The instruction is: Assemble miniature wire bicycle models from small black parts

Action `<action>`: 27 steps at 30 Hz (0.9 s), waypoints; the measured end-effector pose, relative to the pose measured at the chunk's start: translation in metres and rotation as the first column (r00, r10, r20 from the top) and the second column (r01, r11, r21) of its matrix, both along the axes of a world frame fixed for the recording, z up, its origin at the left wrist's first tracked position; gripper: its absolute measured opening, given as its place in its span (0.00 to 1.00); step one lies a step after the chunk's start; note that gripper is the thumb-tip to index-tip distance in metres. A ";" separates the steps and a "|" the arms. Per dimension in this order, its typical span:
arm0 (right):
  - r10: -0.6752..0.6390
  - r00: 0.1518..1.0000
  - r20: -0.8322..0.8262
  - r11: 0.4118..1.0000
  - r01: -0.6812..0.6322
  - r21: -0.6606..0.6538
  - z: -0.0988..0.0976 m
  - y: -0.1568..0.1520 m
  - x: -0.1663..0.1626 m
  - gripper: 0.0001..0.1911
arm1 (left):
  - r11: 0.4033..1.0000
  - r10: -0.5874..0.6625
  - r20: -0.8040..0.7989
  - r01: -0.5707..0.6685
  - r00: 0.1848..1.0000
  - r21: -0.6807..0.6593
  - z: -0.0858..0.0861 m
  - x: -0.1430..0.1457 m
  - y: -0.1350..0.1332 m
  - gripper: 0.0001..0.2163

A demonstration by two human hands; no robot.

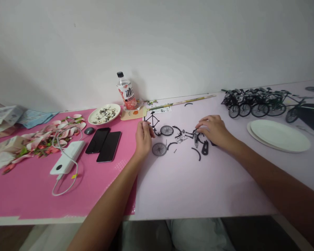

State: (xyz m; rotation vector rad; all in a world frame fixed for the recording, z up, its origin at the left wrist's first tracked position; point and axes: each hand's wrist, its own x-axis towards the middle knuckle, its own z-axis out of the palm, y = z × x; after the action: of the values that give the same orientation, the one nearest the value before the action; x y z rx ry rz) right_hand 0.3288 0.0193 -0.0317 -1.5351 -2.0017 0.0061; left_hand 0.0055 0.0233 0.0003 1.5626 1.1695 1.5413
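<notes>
My left hand (143,137) rests on its edge on the pale table, fingers curled and pressed together around the lower end of a small black model bicycle frame (153,120) with a saddle. Beside that hand lie two spoked model wheels, one (166,130) farther back and one (159,149) nearer me. Curved black mudguards (172,145) and tiny grey parts (181,138) are scattered between my hands. With fingers stretched and apart, my right hand (211,130) reaches over a cluster of dark bicycle parts (196,136); its fingertips touch or hover there. A black slotted piece (204,148) lies just below.
Assembled model bicycles (259,103) stand in a row at the back right, behind stacked white plates (279,136). On the pink left side are two phones (108,146), a power bank (68,157) with cable, artificial petals (52,134), a plate (104,114) and a bottle (127,92).
</notes>
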 end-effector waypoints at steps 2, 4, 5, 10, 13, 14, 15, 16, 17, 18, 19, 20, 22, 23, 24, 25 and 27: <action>0.023 1.000 0.011 1.000 -0.023 -0.009 -0.002 0.001 0.001 0.13 | 1.000 -0.001 -0.003 0.001 1.000 -0.001 0.000 0.001 -0.001 0.22; 0.022 1.000 0.017 1.000 -0.022 -0.018 -0.002 0.001 0.000 0.13 | 1.000 -0.002 -0.009 0.002 1.000 -0.002 0.000 0.002 -0.001 0.21; 0.013 1.000 0.016 1.000 -0.013 -0.023 -0.001 0.000 -0.001 0.13 | 1.000 -0.002 -0.013 0.002 1.000 -0.002 0.001 0.002 -0.002 0.21; 0.026 0.999 -0.030 0.999 -0.027 -0.040 0.009 -0.007 -0.014 0.10 | 1.000 -0.009 -0.033 0.009 0.999 0.002 0.000 0.003 -0.003 0.21; 0.126 0.989 -0.071 0.992 -0.128 -0.023 0.011 -0.013 -0.026 0.13 | 1.000 -0.023 -0.059 0.023 0.998 0.007 0.000 0.004 -0.006 0.20; 0.148 0.986 -0.082 0.989 -0.150 -0.020 0.011 -0.015 -0.029 0.14 | 1.000 -0.025 -0.067 0.025 0.997 0.009 0.001 0.004 -0.007 0.20; 0.161 0.983 -0.092 0.986 -0.163 -0.020 0.010 -0.017 -0.032 0.14 | 1.000 -0.025 -0.074 0.026 0.997 0.009 0.001 0.005 -0.008 0.20; 0.167 0.981 -0.100 0.985 -0.170 -0.021 0.009 -0.018 -0.034 0.15 | 1.000 -0.025 -0.078 0.026 0.997 0.006 0.001 0.005 -0.008 0.20; 0.171 0.980 -0.106 0.985 -0.174 -0.022 0.008 -0.018 -0.036 0.15 | 1.000 -0.026 -0.079 0.026 0.997 0.002 0.002 0.006 -0.009 0.20; 0.173 0.979 -0.110 0.984 -0.176 -0.022 0.008 -0.019 -0.037 0.16 | 1.000 -0.027 -0.079 0.027 0.997 -0.003 0.003 0.007 -0.009 0.20; 0.172 0.979 -0.113 0.984 -0.176 -0.022 0.007 -0.019 -0.037 0.16 | 1.000 -0.028 -0.079 0.028 0.997 -0.009 0.003 0.007 -0.010 0.19; 0.169 0.979 -0.115 0.985 -0.173 -0.020 0.007 -0.020 -0.038 0.16 | 0.999 -0.030 -0.077 0.029 0.997 -0.015 0.003 0.007 -0.010 0.19; 0.164 0.979 -0.117 0.986 -0.166 -0.014 0.008 -0.021 -0.039 0.16 | 0.999 -0.043 -0.065 0.041 0.997 -0.027 0.003 0.008 -0.010 0.17; 0.167 0.979 -0.115 0.986 -0.169 -0.011 0.009 -0.022 -0.040 0.15 | 0.998 -0.054 -0.054 0.052 0.997 -0.034 0.002 0.008 -0.010 0.15; 0.174 0.978 -0.112 0.984 -0.176 -0.008 0.010 -0.023 -0.042 0.14 | 0.997 -0.068 -0.039 0.066 0.997 -0.042 0.002 0.008 -0.010 0.13; 0.186 0.977 -0.107 0.982 -0.188 -0.009 0.010 -0.025 -0.044 0.13 | 0.996 -0.081 -0.023 0.080 0.996 -0.048 0.002 0.007 -0.010 0.12; 0.214 0.972 -0.096 0.976 -0.216 -0.021 0.011 -0.028 -0.048 0.12 | 0.994 -0.094 0.002 0.094 0.996 -0.051 0.002 0.006 -0.009 0.09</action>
State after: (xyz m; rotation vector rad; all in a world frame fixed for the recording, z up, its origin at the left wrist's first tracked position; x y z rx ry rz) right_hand 0.2805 -0.0090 -0.0203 -1.3044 -2.0915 0.1933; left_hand 0.0115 0.0143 0.0023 1.5624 1.1110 1.4392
